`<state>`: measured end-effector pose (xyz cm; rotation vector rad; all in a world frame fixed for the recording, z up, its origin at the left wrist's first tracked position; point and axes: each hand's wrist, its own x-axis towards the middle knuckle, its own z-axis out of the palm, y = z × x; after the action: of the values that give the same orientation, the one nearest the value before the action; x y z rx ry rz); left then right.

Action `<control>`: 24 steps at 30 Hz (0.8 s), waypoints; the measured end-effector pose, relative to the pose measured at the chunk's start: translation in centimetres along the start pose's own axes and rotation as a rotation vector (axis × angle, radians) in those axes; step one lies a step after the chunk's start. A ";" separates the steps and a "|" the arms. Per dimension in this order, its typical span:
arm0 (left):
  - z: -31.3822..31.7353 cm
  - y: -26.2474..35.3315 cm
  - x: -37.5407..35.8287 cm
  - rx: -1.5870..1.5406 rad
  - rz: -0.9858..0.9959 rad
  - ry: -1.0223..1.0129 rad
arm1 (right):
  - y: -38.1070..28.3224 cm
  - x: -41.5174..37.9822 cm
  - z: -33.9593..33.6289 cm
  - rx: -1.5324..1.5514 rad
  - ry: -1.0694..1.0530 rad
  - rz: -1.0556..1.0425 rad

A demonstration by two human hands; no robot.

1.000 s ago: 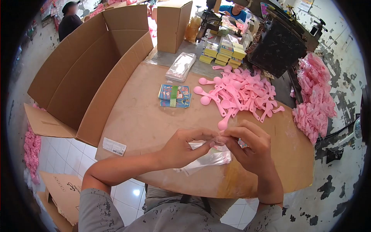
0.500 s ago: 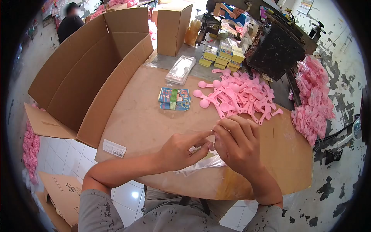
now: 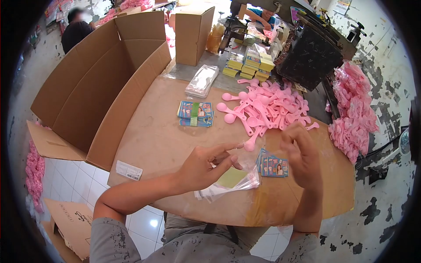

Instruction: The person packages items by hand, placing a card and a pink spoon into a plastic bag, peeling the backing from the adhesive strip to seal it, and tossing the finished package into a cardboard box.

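My left hand is over the table's front part, its index finger and thumb stretched apart. Under its fingers lie clear plastic bags, with a yellow-green card showing through. Just beyond the index fingertip is the bowl of a pink scoop, at the near edge of a heap of pink scoops. My right hand is raised to the right, fingers curled and smeared by motion; whether it holds anything I cannot tell. Beside it on the table lie fanned blue printed cards.
A banded bundle of blue cards and a stack of clear bags lie mid-table. Behind are card stacks and a black machine. A large open carton stands left; bagged pink scoops hang right. Two people sit farther back.
My right hand has moved away from my left, rightward, uncovering the fanned blue cards and the nearest scoop. My left hand stays near the same spot, its fingers now apart from the right hand.
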<state>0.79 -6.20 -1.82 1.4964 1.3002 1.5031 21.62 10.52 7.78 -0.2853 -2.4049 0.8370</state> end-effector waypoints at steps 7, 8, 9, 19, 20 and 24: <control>-0.4 -0.5 0.4 -0.184 -0.074 0.043 | 8.6 -13.8 -13.9 1.216 0.115 0.023; -0.4 -0.5 0.5 -0.196 -0.088 0.046 | 11.2 -16.3 -16.0 1.061 0.271 0.112; -0.4 -0.4 0.6 -0.206 -0.102 0.049 | 14.1 -18.8 -17.7 0.803 0.429 0.266; 0.7 -0.8 0.8 -0.365 -0.156 0.068 | 7.7 -12.9 -9.5 -0.620 0.319 0.426; 0.7 -0.8 0.9 -0.367 -0.167 0.063 | 6.0 -11.1 -7.2 -0.508 0.214 0.406; 1.0 -0.5 0.6 -0.401 -0.191 0.081 | 1.7 -6.8 1.5 0.119 -0.130 0.313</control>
<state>1.61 -5.25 -2.21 1.0376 1.0709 1.5961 26.32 8.55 2.70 -0.5871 -2.4532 1.1657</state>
